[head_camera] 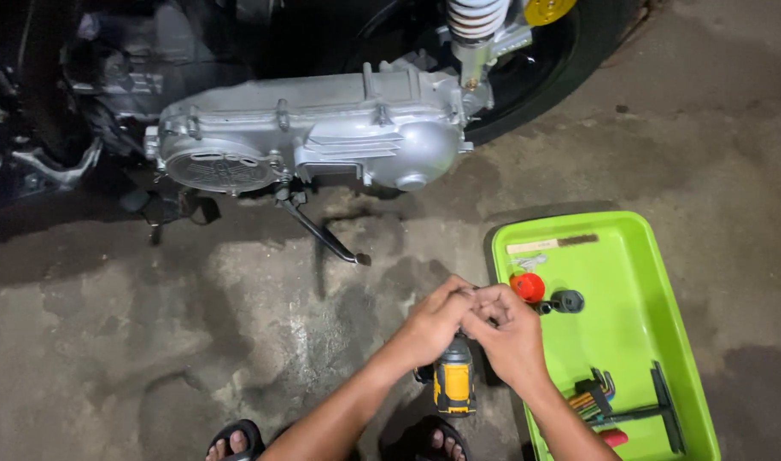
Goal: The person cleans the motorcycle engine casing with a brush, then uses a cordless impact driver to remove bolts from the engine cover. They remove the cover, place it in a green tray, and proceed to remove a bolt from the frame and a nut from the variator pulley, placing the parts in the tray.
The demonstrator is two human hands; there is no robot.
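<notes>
Both hands' grip (480,318) closed around the driver (454,384) nose; keep it upright, seat the bit squarely, tray (663,282) beside.

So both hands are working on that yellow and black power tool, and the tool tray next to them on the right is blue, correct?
Not quite: the tray is bright green, not blue, as the head view shows. The rest holds: left hand and right hand meet over the yellow and black power tool, tray on their right.
</notes>
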